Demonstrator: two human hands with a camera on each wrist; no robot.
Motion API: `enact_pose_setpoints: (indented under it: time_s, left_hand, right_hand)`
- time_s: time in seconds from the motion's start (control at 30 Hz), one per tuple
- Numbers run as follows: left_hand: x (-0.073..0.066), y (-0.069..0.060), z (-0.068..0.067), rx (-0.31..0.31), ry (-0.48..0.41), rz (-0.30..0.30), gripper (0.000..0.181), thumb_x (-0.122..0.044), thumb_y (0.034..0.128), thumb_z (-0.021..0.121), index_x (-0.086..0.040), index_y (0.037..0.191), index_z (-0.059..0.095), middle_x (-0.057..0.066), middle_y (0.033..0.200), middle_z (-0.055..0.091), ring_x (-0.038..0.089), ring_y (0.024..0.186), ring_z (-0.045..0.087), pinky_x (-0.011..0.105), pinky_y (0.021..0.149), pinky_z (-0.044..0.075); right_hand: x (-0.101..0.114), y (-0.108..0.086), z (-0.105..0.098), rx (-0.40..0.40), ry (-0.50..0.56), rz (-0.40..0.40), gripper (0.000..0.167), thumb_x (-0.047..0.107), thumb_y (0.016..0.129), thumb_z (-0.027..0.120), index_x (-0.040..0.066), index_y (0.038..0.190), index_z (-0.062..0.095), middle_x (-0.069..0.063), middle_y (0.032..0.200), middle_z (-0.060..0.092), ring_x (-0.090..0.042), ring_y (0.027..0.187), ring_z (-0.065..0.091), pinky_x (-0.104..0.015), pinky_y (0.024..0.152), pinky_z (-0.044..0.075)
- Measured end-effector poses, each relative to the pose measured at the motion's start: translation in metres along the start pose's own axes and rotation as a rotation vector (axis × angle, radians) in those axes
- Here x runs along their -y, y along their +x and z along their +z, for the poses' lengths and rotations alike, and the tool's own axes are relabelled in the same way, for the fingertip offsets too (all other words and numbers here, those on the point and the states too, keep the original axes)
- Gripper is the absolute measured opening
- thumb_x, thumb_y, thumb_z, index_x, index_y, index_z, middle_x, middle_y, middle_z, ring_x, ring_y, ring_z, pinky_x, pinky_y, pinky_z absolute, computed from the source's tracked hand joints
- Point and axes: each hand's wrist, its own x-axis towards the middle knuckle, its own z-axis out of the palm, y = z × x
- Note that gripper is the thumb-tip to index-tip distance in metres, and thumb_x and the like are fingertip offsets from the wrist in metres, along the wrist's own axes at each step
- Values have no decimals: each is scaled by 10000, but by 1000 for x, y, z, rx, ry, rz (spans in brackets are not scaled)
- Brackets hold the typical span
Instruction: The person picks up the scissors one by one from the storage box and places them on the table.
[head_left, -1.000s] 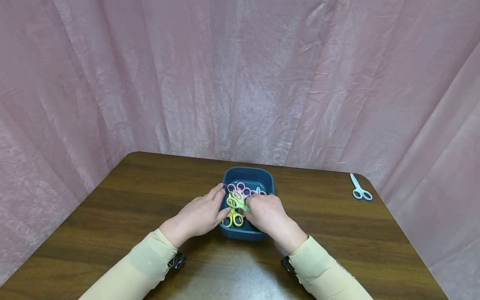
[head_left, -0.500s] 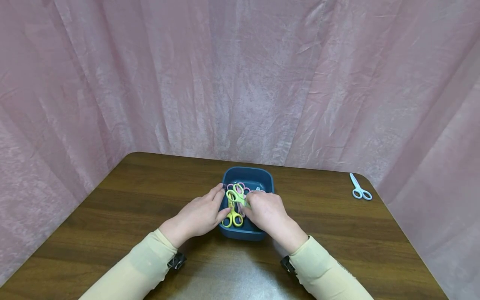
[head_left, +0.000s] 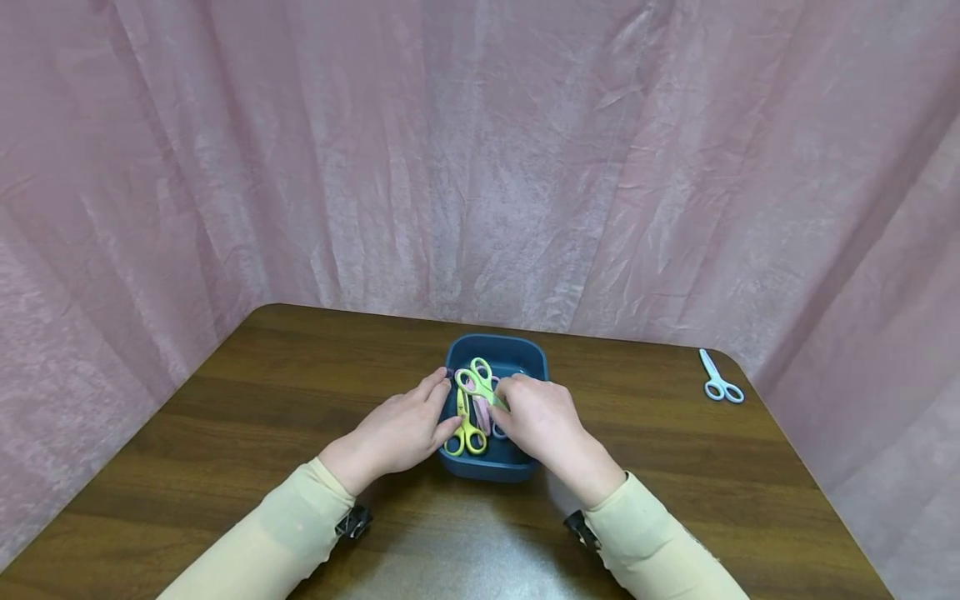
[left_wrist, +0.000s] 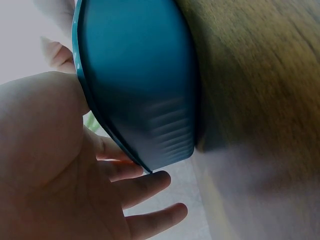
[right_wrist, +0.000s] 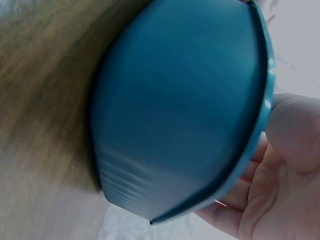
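A dark blue plastic bin (head_left: pixel 491 468) stands on the table. My left hand (head_left: pixel 397 427) rests at its left rim, fingers mostly straight and thumb reaching over the edge. In the left wrist view the left fingers (left_wrist: pixel 145 189) lie along the bin's rim. Inside the bin, my right hand (head_left: pixel 540 419) pinches light-green scissors (head_left: pixel 480 382) by the blade end, handles pointing up and away. Yellow scissors (head_left: pixel 467 432) lie at the bin's left side. Pink scissors (head_left: pixel 481 414) lie under the green pair, partly covered. A bluish handle loop (head_left: pixel 498 431) shows beside the right thumb.
Light-blue scissors (head_left: pixel 720 381) lie alone near the table's far right corner. The brown wooden table (head_left: pixel 300 375) ends at a pink curtain (head_left: pixel 480 167) behind. In the right wrist view the bin wall (right_wrist: pixel 175 110) hides the right fingertips.
The light-green scissors have risen and turned slightly with the right hand, which shifted a little right and up. The left hand stays at the bin's rim.
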Motion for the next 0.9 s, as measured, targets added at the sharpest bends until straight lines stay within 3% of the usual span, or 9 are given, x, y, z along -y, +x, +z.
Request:
enact_pose_setpoints:
  time_s: [0.2, 0.53, 0.73, 0.9]
  left_hand:
    - [0, 2, 0, 26, -22, -18, 684, -408, 1154, 585, 99, 1596, 462, 299, 1715, 374, 464, 1389, 618, 599, 1137, 520]
    - [-2, 3, 0, 68, -50, -42, 724, -426, 1146, 592, 72, 1642, 419, 267, 1754, 322, 441, 1497, 524, 593, 1193, 464]
    - [-2, 5, -1, 69, -46, -42, 727, -428, 1144, 596, 70, 1643, 418, 265, 1757, 318, 441, 1503, 518, 597, 1197, 458]
    - [-2, 7, 1, 73, -55, -45, 728, -429, 1141, 601, 66, 1643, 419, 263, 1756, 321, 442, 1497, 524, 595, 1190, 464]
  right_hand:
    - [-6, -1, -11, -6, 11, 38, 141, 313, 981, 857, 178, 989, 819, 65, 812, 643, -141, 694, 632, -420, 623, 549]
    - [-23, -13, -26, -35, 22, 70, 195, 288, 984, 853, 156, 881, 754, 37, 745, 570, -140, 634, 534, -357, 557, 451]
    - [-29, -17, -36, -94, 49, 72, 142, 269, 974, 856, 148, 947, 786, 32, 839, 674, -124, 686, 613, -375, 598, 519]
    - [-34, -20, -43, -118, 61, 71, 137, 267, 974, 854, 157, 949, 778, 63, 842, 659, -116, 700, 621, -371, 603, 522]
